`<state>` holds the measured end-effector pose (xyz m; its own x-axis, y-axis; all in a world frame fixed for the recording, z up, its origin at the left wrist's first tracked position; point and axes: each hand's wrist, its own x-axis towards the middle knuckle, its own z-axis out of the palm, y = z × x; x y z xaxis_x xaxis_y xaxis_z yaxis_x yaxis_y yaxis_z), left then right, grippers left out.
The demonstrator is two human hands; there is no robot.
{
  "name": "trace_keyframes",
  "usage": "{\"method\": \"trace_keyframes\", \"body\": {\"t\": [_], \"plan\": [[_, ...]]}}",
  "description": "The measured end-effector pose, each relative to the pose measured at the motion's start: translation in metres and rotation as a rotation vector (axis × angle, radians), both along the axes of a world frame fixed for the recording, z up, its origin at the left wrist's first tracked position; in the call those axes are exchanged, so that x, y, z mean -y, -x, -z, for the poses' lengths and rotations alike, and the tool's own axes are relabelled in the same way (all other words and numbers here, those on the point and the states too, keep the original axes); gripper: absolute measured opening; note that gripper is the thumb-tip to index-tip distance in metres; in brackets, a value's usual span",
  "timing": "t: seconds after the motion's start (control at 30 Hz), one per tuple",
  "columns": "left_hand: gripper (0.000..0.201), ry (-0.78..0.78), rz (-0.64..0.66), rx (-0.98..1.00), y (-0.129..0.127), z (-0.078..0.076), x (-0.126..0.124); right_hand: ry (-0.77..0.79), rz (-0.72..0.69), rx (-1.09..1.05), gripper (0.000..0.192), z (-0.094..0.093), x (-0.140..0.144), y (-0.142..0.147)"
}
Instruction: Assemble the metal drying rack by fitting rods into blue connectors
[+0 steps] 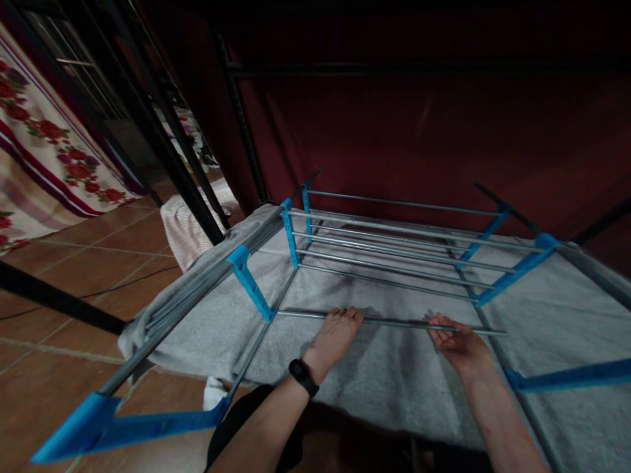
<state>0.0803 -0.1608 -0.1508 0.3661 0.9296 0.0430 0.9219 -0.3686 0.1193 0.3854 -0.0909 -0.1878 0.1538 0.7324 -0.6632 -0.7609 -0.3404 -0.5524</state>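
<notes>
A partly assembled rack with blue plastic brackets (254, 289) and grey metal tubes stands on a grey blanket. My left hand (340, 328), with a black watch (302, 377) on its wrist, is closed palm down over a thin metal rod (394, 322). My right hand (456, 341) is turned palm up, its fingers curled under the same rod near its right end. The rod's left end meets a blue bracket. Its right end reaches over the right side tube, and whether it is seated there I cannot tell. Several parallel rods (389, 253) span the rack behind.
More loose tubes (182, 299) lie along the left side on the grey blanket (389, 387). Black metal frame bars (162, 131) rise at the left. A dark red curtain (394, 131) hangs behind. Floral cloth (54, 138) hangs above the tiled floor (93, 276).
</notes>
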Motion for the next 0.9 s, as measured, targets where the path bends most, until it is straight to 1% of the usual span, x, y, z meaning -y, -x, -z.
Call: {"method": "trace_keyframes", "body": {"t": [0.1,0.23,0.47,0.63,0.8,0.9], "plan": [[0.035,0.019,0.008,-0.023,0.004,0.002,0.004,0.012,0.015,0.023,0.026,0.001,0.000,-0.003],[0.037,-0.016,0.018,-0.038,0.006,0.003,0.009,0.011,0.002,0.032,0.024,-0.001,0.002,0.000],[0.035,0.029,-0.015,-0.038,0.015,-0.002,0.009,-0.010,-0.030,0.034,0.027,0.000,0.005,0.012],[0.035,0.036,-0.020,-0.024,0.014,-0.003,0.009,-0.031,-0.015,0.033,0.025,0.002,0.007,0.015],[0.036,0.038,-0.041,-0.021,0.013,-0.001,0.008,-0.012,-0.006,0.026,0.024,-0.002,0.007,0.016],[0.036,0.058,-0.051,-0.015,0.012,-0.004,0.008,-0.006,-0.009,0.023,0.023,-0.003,0.006,0.017]]}}
